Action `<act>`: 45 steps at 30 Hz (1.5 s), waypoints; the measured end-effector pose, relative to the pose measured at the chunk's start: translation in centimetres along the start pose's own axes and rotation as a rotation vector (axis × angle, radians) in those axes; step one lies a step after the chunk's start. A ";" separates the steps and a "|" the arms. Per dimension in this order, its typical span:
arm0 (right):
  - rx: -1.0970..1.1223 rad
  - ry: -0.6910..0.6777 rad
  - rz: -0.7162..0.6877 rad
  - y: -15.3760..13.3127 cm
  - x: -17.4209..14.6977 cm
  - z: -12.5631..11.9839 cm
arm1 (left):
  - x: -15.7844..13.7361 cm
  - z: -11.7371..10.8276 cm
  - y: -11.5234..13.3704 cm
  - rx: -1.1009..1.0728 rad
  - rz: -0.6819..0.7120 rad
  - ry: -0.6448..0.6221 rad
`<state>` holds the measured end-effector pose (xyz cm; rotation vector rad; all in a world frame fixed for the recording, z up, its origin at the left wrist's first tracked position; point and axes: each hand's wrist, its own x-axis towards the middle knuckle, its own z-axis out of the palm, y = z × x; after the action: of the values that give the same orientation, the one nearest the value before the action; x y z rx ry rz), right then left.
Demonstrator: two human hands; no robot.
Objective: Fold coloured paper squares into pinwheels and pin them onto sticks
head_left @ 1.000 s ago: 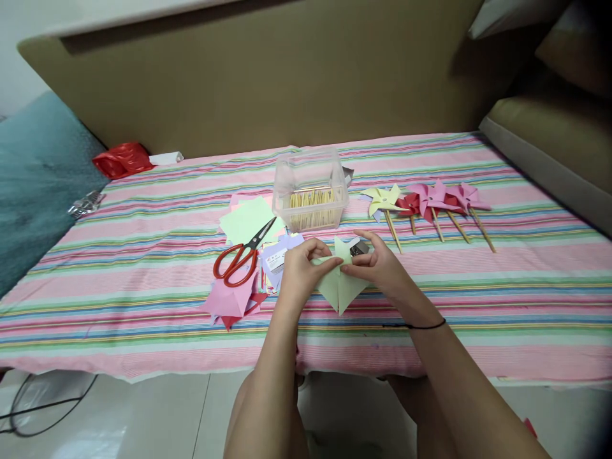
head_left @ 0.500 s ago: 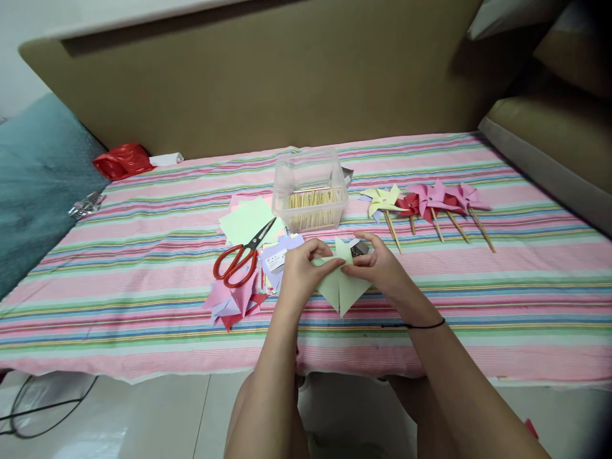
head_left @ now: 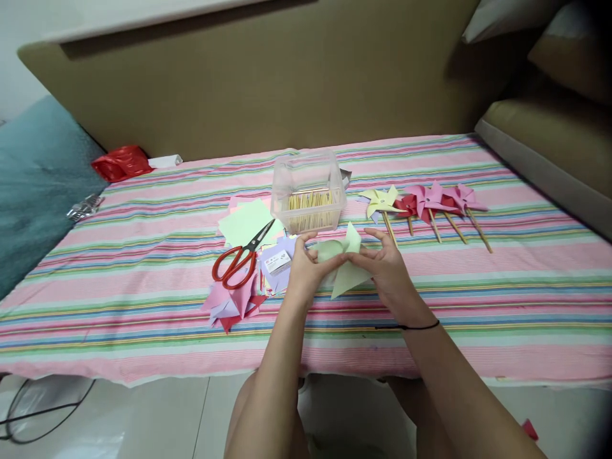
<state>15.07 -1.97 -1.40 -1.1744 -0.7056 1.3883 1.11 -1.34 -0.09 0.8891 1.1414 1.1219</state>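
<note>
Tan-brown upright panelling filled the back of my remote head view. Before it spread a pink cloth striped in green, blue and yellow. To the right lay a row of yellow, red and pink paper pinwheels on wooden sticks; near the middle stood a clear plastic box of thin pale sticks, with red-handled scissors on loose coloured sheets to its left. I saw the left hand and right hand holding a pale green, curled piece of paper just in front of the box. Both thumbs pressed together at its middle, forefingers lifted apart; fingertips behind the paper were hidden. I judged the step to be bending corners inward, the next move calling for a firm pinch on the gathered tips.
</note>
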 end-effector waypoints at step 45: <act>-0.033 -0.043 -0.033 0.4 -0.2 0.5 | 0.6 0.2 -0.5 -0.076 0.001 0.214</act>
<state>14.41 -2.12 -1.56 -1.1566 -0.7777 1.3829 1.44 -0.84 -0.62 0.7237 1.2630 1.2757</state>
